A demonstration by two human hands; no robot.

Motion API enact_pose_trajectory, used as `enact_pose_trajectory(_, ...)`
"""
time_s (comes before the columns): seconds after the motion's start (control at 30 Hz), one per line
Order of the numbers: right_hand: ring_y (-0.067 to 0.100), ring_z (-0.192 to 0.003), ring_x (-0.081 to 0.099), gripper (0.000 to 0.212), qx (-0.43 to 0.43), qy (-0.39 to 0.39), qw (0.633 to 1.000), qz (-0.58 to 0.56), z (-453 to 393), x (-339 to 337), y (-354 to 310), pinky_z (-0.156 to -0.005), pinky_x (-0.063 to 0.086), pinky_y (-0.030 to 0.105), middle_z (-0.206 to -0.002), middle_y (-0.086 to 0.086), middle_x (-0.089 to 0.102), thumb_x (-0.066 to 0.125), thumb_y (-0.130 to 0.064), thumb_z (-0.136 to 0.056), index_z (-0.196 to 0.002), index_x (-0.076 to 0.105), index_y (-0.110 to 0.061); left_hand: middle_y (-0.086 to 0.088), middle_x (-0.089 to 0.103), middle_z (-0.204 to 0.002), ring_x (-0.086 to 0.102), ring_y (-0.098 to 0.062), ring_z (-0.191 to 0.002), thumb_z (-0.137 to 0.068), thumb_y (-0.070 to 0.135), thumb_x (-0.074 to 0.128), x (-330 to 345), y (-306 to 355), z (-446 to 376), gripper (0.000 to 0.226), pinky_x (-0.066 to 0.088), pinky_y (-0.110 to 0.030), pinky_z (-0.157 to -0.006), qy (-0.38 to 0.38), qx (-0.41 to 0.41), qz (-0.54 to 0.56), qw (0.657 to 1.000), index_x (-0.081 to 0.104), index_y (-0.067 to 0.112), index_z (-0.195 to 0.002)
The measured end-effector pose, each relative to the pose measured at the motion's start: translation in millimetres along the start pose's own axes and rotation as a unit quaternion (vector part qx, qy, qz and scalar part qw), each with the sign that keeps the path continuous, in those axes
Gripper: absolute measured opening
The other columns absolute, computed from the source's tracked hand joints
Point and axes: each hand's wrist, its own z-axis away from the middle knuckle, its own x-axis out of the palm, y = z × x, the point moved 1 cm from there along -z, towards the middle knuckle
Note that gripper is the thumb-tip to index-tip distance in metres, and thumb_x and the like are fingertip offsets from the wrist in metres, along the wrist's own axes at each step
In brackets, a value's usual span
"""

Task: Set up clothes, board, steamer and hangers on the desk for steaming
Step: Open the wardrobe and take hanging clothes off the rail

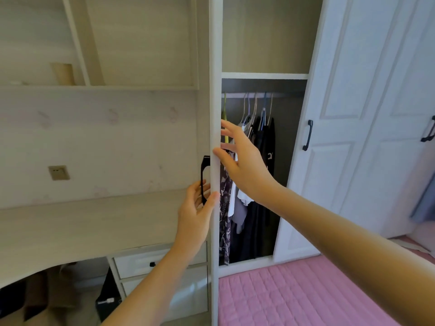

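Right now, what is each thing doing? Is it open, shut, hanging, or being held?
Wardrobe door: open, seen edge-on.
Left hand: open, fingers around the door's edge by the black handle.
Right hand: open, fingers touching the door's edge.
Clothes: hanging on hangers from the rail.
Right wardrobe doors: the nearer one swung open.
Desk drawers: shut.
Desk: bare where visible.

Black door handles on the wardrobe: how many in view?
3. One on the edge-on open door by the left hand, one on the middle door, one at the right frame edge, partly cut off. Others may be hidden.
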Motion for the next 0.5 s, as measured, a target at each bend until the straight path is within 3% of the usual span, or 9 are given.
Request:
enact_pose_trajectory(0.13,0.010,-0.124,0.050,0.057,0.000,-0.009,1.000,-0.016,1.0,-6.6,2.2,-0.103,0.045,0.037,-0.143,-0.005,0.044,0.053,-0.028,-0.096,-0.147,0.028,-0.025,0.016,0.067,-0.107,0.062,0.005,-0.100,-0.091,0.028,0.062,2.4,4.8,1.7,0.038,0.050,-0.013,-0.087,0.003,-0.015,-0.005,1.000,0.053,0.020,-0.127)
enact_pose_trajectory(0.27,0.011,-0.130,0.043,0.057,0.017,-0.033,0.999,-0.020,6.0,-16.1,8.8,-0.095,0.042,0.023,-0.143,-0.005,0.043,0.051,-0.026,-0.097,-0.148,0.025,-0.021,0.021,0.066,-0.108,0.061,0.007,-0.100,-0.090,0.030,0.062,6.8,10.1,8.1,0.041,0.050,-0.017,-0.090,0.033,-0.017,-0.020,0.999,0.053,0.023,-0.129)
enact_pose_trajectory(0.4,0.013,-0.133,0.040,0.054,0.022,-0.046,0.999,0.018,12.7,-37.3,26.6,-0.107,0.041,0.037,-0.144,-0.004,0.044,0.048,-0.028,-0.099,-0.147,0.026,-0.020,0.016,0.056,-0.124,0.054,-0.003,-0.113,-0.089,0.019,0.063,15.2,21.9,14.8,0.044,0.046,-0.029,-0.097,0.126,0.066,-0.098,0.985,0.051,0.026,-0.130)
enact_pose_trajectory(0.5,0.016,-0.134,0.040,0.051,0.037,-0.052,0.997,0.042,18.8,-57.5,45.2,-0.109,0.038,0.037,-0.145,-0.001,0.044,0.046,-0.029,-0.099,-0.146,0.028,-0.019,0.009,0.049,-0.132,0.047,-0.013,-0.122,-0.088,0.006,0.060,28.8,28.6,16.4,0.049,0.041,-0.040,-0.105,0.157,0.135,-0.157,0.966,0.047,0.022,-0.133)
